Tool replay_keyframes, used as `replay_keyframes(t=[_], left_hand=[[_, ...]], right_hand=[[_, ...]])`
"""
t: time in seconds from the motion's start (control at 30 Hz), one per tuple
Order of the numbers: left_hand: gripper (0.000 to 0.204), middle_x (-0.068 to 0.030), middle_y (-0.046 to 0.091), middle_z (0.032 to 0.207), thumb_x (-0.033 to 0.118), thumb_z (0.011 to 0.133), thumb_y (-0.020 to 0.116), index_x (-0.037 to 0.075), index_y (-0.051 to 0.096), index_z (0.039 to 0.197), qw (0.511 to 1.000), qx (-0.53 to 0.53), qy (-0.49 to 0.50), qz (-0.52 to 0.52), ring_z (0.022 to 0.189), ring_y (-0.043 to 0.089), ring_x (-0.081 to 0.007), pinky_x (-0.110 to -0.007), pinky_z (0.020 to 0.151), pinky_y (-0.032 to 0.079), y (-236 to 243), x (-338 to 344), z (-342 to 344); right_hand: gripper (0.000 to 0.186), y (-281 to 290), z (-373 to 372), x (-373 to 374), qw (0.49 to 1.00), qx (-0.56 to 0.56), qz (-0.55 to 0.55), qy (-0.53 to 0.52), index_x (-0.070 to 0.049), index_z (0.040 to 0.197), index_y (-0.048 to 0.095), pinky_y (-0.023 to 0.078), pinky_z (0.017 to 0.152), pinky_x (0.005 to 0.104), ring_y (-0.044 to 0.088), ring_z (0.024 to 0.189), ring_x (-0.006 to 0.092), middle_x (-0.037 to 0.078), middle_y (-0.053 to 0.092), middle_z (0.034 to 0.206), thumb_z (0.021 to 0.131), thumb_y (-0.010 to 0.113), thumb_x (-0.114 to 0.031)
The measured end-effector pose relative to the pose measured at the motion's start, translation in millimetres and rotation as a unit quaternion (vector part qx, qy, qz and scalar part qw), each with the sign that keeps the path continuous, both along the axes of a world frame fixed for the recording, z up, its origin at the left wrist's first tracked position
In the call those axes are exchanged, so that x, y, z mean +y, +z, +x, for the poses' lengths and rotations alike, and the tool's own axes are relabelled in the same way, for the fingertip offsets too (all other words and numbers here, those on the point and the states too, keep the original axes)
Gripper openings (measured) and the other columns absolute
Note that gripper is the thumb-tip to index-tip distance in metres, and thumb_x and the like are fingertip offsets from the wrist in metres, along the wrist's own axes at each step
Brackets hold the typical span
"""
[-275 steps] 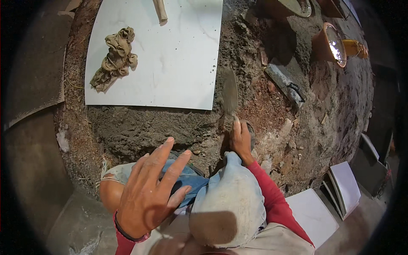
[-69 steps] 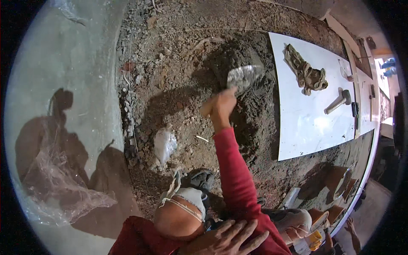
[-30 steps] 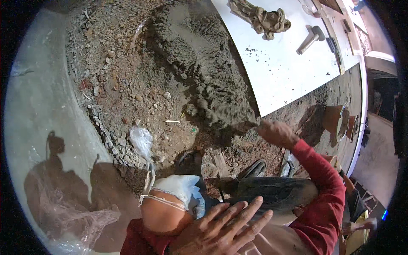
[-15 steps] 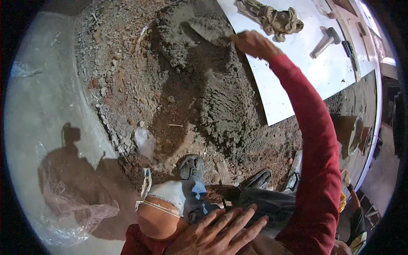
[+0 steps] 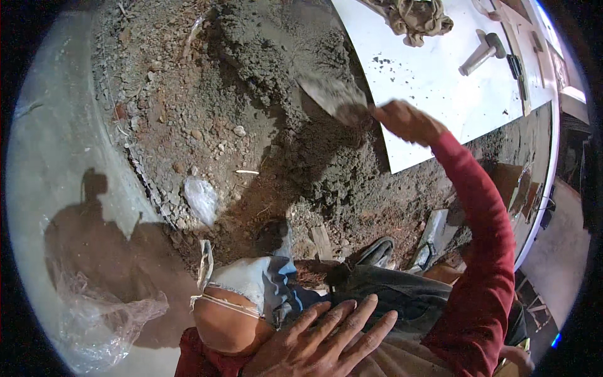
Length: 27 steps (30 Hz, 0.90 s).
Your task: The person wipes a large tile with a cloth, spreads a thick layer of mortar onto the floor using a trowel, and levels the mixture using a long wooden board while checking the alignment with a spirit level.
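Trowel (image 5: 328,94) and right hand (image 5: 408,120) have come back toward the person since half a second ago, when both were farther out over the mortar (image 5: 282,53). Now the blade, blurred, lies over the mortar just beside the near part of the white slab's (image 5: 433,116) left edge, its tip pointing away and to the left; whether it touches the mortar is hard to tell. The right hand is closed around the handle end, which its fingers mostly hide, above the slab's edge. Empty, the left hand (image 5: 320,342) is held low over the lap beside the bare knee (image 5: 231,320), its fingers spread.

On the slab lie a crumpled brown cloth (image 5: 418,22) and, nearer its right side, a mallet (image 5: 483,55). Left of the mortar, stony soil (image 5: 188,125) carries a white strip (image 5: 247,171) and a clear plastic bag (image 5: 201,200). Farther left, a crumpled plastic sheet (image 5: 94,320) lies on the smooth grey floor (image 5: 59,157).
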State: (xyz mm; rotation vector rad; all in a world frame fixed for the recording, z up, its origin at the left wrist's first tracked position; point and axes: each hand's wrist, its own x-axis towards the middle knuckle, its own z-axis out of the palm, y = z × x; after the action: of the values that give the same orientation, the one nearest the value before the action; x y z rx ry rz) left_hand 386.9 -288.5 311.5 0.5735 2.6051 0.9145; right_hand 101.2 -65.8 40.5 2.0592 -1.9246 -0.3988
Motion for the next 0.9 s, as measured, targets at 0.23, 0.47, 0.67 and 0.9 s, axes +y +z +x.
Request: replay_keyframes(t=[0.23, 0.47, 0.67, 0.9], left_hand=[[0.053, -0.0114, 0.051, 0.141, 0.043, 0.098, 0.045, 0.017, 0.047, 0.144, 0.995, 0.013, 0.050, 0.083, 0.112, 0.059, -0.0244, -0.038, 0.094, 0.047, -3, 13, 12], [0.059, -0.0123, 0.052, 0.140, 0.047, 0.094, 0.050, 0.015, 0.048, 0.143, 0.995, -0.042, -0.056, 0.068, 0.115, 0.057, -0.0261, -0.040, 0.097, 0.046, 6, 19, 8], [0.060, -0.0115, 0.053, 0.139, 0.042, 0.088, 0.060, 0.015, 0.050, 0.142, 0.997, -0.017, -0.021, 0.070, 0.116, 0.057, -0.0248, -0.040, 0.097, 0.046, 5, 32, 15], [0.061, -0.0124, 0.056, 0.135, 0.032, 0.085, 0.071, 0.012, 0.053, 0.139, 0.988, -0.034, -0.027, 0.150, 0.110, 0.061, -0.0285, -0.040, 0.093, 0.049, 7, 12, 17]], right_hand=[[0.034, 14, 152, 117, 0.912, -0.254, 0.172, -0.273, -0.015, 0.126, 0.056, 0.043, 0.041, 0.0313, 0.055, 0.065, 0.0120, 0.000, 0.059, 0.084, 0.093, 0.054, -0.021], [0.028, 9, 211, 82, 0.814, -0.324, 0.096, -0.473, -0.015, 0.113, 0.057, 0.041, 0.034, 0.0359, 0.048, 0.036, 0.0193, 0.007, 0.058, 0.059, 0.100, 0.049, -0.039], [0.035, -31, 165, 25, 0.725, -0.394, -0.109, -0.555, -0.005, 0.095, 0.055, 0.040, 0.036, 0.0402, 0.050, 0.038, 0.0254, 0.012, 0.053, 0.050, 0.100, 0.048, -0.039], [0.034, 83, 238, 48, 0.604, -0.530, -0.075, -0.591, 0.001, 0.101, 0.058, 0.049, 0.064, 0.0524, 0.061, 0.068, 0.0456, 0.027, 0.059, 0.068, 0.098, 0.051, -0.032]])
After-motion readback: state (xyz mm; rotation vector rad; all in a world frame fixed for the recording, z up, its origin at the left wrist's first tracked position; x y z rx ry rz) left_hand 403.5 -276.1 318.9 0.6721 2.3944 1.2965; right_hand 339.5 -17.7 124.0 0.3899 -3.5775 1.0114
